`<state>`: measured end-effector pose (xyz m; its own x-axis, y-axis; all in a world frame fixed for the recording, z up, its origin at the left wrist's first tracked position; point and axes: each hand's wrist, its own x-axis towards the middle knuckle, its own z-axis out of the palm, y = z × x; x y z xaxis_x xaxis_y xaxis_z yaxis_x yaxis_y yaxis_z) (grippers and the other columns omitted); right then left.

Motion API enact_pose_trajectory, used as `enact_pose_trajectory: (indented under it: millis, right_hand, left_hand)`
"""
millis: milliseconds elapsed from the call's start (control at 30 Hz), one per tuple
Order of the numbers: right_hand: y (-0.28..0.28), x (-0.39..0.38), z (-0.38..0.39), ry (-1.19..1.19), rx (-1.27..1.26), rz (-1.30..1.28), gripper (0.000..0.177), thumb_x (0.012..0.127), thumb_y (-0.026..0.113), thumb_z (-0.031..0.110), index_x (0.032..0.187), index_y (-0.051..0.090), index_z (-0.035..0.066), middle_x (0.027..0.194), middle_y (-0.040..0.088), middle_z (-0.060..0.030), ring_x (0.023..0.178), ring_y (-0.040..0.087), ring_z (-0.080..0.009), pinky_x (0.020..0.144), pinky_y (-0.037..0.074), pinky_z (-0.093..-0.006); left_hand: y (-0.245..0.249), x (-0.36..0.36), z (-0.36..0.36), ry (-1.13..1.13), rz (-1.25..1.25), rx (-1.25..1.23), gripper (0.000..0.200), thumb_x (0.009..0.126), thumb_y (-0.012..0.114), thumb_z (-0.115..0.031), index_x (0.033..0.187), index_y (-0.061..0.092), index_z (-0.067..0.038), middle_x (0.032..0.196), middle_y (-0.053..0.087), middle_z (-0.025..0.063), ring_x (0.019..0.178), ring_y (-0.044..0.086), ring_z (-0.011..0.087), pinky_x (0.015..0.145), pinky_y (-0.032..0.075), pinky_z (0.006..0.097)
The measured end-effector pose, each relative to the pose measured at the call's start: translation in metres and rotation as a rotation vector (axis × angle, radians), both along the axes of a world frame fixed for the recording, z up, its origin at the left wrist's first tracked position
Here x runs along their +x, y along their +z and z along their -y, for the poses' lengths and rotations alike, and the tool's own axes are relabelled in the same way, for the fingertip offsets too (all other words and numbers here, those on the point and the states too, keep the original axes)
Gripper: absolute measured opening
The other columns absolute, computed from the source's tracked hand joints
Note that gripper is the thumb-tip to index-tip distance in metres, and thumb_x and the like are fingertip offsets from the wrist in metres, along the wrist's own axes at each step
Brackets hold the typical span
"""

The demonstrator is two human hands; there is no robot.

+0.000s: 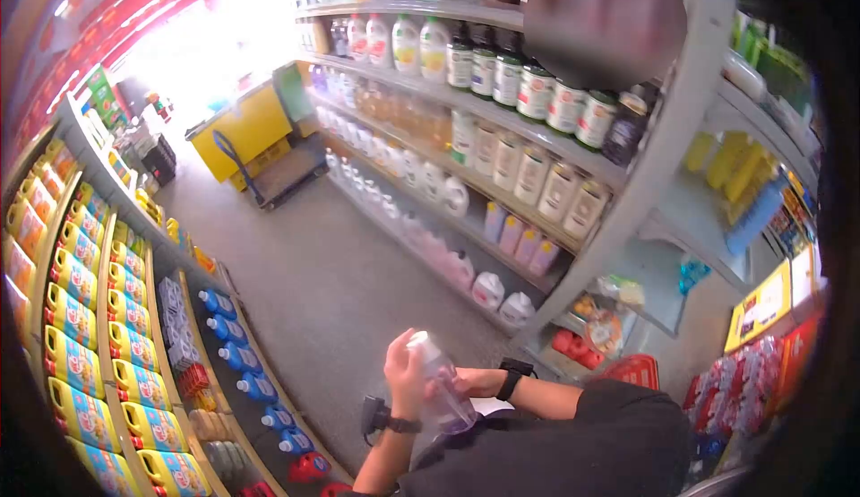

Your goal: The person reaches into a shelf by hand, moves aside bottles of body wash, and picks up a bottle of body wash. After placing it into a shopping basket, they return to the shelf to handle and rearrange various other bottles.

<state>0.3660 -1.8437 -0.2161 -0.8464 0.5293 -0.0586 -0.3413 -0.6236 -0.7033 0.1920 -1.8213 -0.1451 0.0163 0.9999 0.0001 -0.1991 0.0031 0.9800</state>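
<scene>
A clear bottle [453,405] with a white cap and a pale purple tint is held tilted in front of my body, low in the middle of the view. My left hand [404,373] is wrapped round its upper part near the cap. Against the bottle's other side, my right hand [477,381] is closed, its fingertips partly hidden behind the bottle. Something white shows just below my right hand, too covered to name. Dark devices are strapped to both wrists.
Shelves of yellow packs [73,317] and blue bottles [240,356] line the left. A tall shelf [502,197] of bottles stands at the right. Up the aisle is a flat trolley [291,181] beside a yellow box [255,125]. A red basket [630,371] sits by my right arm.
</scene>
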Motion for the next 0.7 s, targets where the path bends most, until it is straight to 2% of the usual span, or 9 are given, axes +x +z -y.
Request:
enact_pose_trajectory:
  millis: [100,167,300,367,400,500,567,633,700]
  right_hand:
    - [0.002,-0.024,-0.075,-0.088,-0.101,0.015,0.066,0.091,0.071,0.038,0.14,0.043,0.003,0.136,0.056,-0.0096,0.129,0.053,-0.0187,0.109,0.043,-0.0368]
    - [-0.003,-0.041,-0.133,-0.153,-0.201,-0.07,0.069,0.092,0.071,0.037,0.143,0.039,0.005,0.137,0.056,-0.0102,0.129,0.053,-0.0194,0.109,0.044,-0.0377]
    - [0.047,-0.073,-0.263,-0.186,0.006,-0.11,0.08,0.093,0.069,0.037,0.152,0.025,0.007,0.146,0.046,-0.0128,0.134,0.048,-0.0231,0.11,0.042,-0.0397]
    - [0.06,-0.089,-0.316,-0.284,0.168,-0.052,0.084,0.094,0.068,0.039,0.153,0.022,0.003,0.148,0.044,-0.0146,0.137,0.044,-0.0242,0.111,0.039,-0.0395]
    - [0.067,-0.098,-0.332,-0.335,0.231,-0.019,0.086,0.094,0.068,0.041,0.154,0.02,0.001,0.149,0.043,-0.0155,0.138,0.042,-0.0247,0.112,0.038,-0.0394]
    - [0.135,-0.103,-0.392,-0.213,0.486,0.221,0.078,0.095,0.066,0.038,0.154,0.027,0.004,0.151,0.039,-0.0128,0.141,0.036,-0.0226,0.117,0.03,-0.0413]
    - [0.126,-0.104,-0.456,-0.361,1.199,0.638,0.081,0.096,0.064,0.044,0.152,0.028,-0.002,0.148,0.041,-0.0171,0.135,0.042,-0.0259,0.112,0.036,-0.0388]
    - [0.156,-0.113,-0.501,-0.345,0.769,0.434,0.08,0.094,0.066,0.044,0.15,0.032,-0.002,0.146,0.043,-0.0158,0.134,0.043,-0.0251,0.112,0.035,-0.0385]
    - [0.156,-0.135,-0.543,-0.289,0.605,0.294,0.083,0.093,0.068,0.045,0.15,0.031,-0.002,0.145,0.045,-0.0154,0.134,0.044,-0.0239,0.112,0.036,-0.0384]
  left_hand:
    - [-0.009,-0.016,-0.062,0.167,0.027,0.069,0.054,0.097,0.059,-0.01,0.146,0.04,0.0,0.129,0.058,0.0145,0.1,0.063,0.0172,0.088,0.053,0.0323]
    - [0.007,-0.027,-0.098,0.124,0.068,-0.043,0.068,0.096,0.061,-0.013,0.153,0.027,-0.001,0.14,0.05,0.0167,0.12,0.055,0.0222,0.099,0.048,0.0372]
    - [0.017,-0.058,-0.157,0.059,-0.104,-0.021,0.088,0.087,0.074,-0.016,0.155,0.019,-0.002,0.144,0.045,0.0176,0.132,0.047,0.0245,0.107,0.042,0.0402]
    - [0.022,-0.066,-0.204,0.069,-0.359,0.1,0.098,0.081,0.079,-0.013,0.156,0.017,-0.002,0.144,0.045,0.0176,0.132,0.046,0.0245,0.109,0.041,0.0408]
    - [0.017,-0.071,-0.234,0.153,-0.217,0.08,0.102,0.072,0.085,-0.011,0.152,0.023,-0.001,0.139,0.05,0.0167,0.127,0.052,0.0237,0.105,0.045,0.0393]
    - [0.031,-0.102,-0.308,0.158,-0.088,0.106,0.082,0.073,0.086,-0.014,0.139,0.039,0.001,0.127,0.059,0.0136,0.11,0.063,0.0212,0.095,0.053,0.0365]
    - [0.06,-0.124,-0.358,-0.029,0.255,-0.005,0.084,0.077,0.083,-0.037,0.14,0.041,0.001,0.126,0.06,0.0123,0.11,0.064,0.0221,0.094,0.054,0.0377]
    - [0.064,-0.142,-0.402,-0.126,0.418,-0.094,0.089,0.077,0.081,-0.047,0.141,0.041,0.001,0.127,0.059,0.0123,0.111,0.063,0.0226,0.093,0.053,0.0371]
    - [0.061,-0.162,-0.454,-0.197,0.51,-0.104,0.092,0.076,0.079,-0.052,0.142,0.04,0.0,0.128,0.059,0.0124,0.112,0.063,0.0227,0.093,0.053,0.0363]
